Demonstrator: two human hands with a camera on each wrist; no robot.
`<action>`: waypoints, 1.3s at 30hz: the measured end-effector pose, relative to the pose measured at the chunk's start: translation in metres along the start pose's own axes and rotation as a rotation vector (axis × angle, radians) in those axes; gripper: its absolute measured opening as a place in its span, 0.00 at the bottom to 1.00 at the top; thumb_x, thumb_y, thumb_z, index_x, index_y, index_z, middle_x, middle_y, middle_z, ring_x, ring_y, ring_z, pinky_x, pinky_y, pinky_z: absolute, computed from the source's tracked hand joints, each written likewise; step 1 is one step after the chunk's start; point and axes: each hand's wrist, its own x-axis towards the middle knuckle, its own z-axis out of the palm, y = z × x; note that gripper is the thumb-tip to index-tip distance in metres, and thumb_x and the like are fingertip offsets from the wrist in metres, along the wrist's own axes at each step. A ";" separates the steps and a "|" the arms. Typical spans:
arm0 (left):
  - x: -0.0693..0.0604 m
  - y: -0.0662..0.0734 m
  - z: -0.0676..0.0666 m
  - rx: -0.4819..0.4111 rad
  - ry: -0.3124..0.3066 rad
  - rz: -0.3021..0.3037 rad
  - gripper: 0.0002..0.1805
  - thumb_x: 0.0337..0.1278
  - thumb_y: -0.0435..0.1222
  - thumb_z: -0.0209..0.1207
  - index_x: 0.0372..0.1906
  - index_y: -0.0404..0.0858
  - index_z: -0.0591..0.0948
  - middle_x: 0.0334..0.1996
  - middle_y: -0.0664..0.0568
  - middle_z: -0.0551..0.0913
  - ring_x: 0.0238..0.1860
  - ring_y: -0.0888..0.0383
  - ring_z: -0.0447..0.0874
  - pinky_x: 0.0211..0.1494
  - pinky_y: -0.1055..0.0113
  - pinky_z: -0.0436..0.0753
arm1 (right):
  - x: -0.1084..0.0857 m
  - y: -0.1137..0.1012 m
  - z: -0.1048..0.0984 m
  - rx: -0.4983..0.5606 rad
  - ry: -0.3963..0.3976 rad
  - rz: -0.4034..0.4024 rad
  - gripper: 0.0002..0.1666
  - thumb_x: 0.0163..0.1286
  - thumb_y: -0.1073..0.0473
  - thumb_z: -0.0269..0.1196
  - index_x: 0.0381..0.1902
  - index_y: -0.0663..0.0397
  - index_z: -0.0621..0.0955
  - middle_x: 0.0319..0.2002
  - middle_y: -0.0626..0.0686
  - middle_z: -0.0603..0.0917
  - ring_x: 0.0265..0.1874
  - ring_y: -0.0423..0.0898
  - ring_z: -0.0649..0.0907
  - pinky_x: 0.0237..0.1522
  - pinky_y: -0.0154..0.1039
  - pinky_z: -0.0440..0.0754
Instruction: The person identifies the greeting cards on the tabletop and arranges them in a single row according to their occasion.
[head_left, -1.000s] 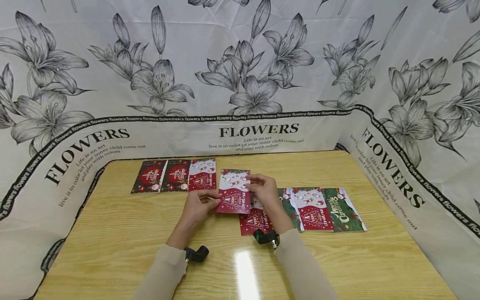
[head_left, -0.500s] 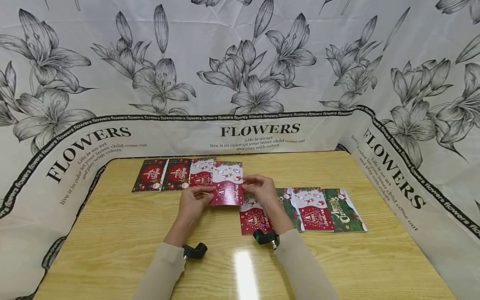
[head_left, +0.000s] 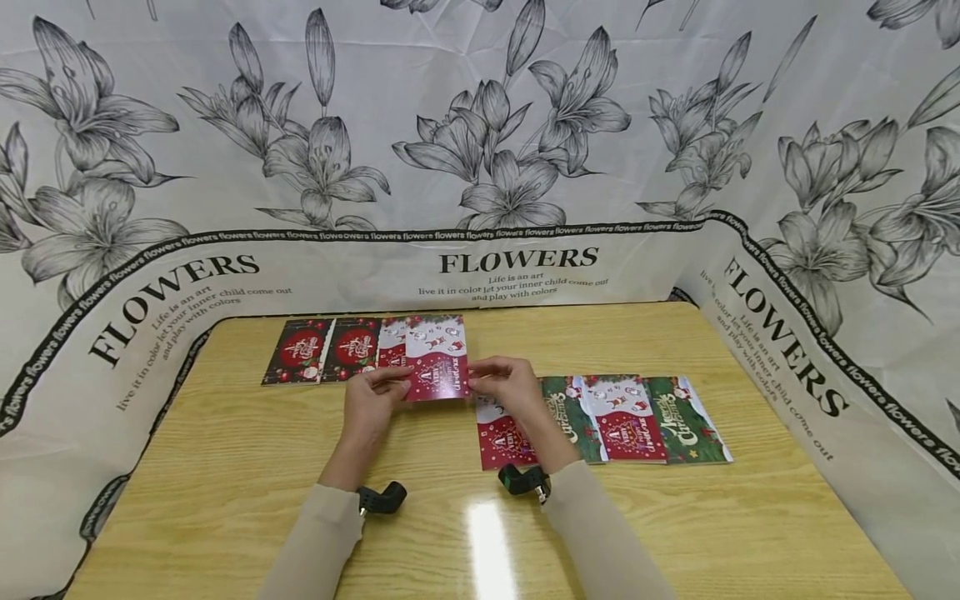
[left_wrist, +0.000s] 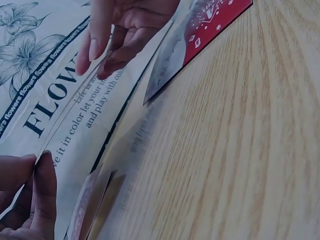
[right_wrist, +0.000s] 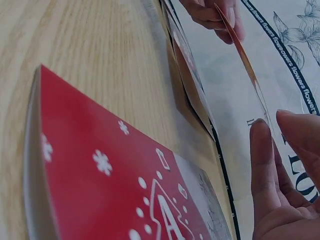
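Note:
Both hands hold one red-and-white Christmas card (head_left: 437, 358) above the table, seen nearly edge-on in the wrist views. My left hand (head_left: 372, 410) pinches its left edge between thumb and fingers. At its right edge, my right hand (head_left: 513, 390) pinches it the same way. In the head view the held card partly covers another red-and-white card (head_left: 392, 343) in the back row. To the left of that one lie two black-and-red cards, one outermost (head_left: 298, 352) and one beside it (head_left: 350, 350). A red-and-white card (head_left: 504, 442) lies partly under my right hand and wrist.
The front row continues right with a green card (head_left: 566, 408), a red-and-white card (head_left: 625, 421) and another green card (head_left: 686, 421). A flower-printed cloth (head_left: 360, 275) walls the back and sides of the wooden table (head_left: 420, 533).
Both hands have carried the held red-and-white card left and toward the back, from above the front row's left end to over the back row's third card.

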 end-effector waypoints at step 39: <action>0.021 0.001 0.019 0.327 0.083 0.177 0.07 0.62 0.25 0.70 0.44 0.32 0.92 0.38 0.41 0.89 0.36 0.51 0.87 0.33 0.72 0.82 | 0.015 -0.007 0.012 -0.223 0.165 0.002 0.11 0.65 0.74 0.72 0.45 0.62 0.91 0.43 0.58 0.90 0.34 0.43 0.87 0.40 0.39 0.88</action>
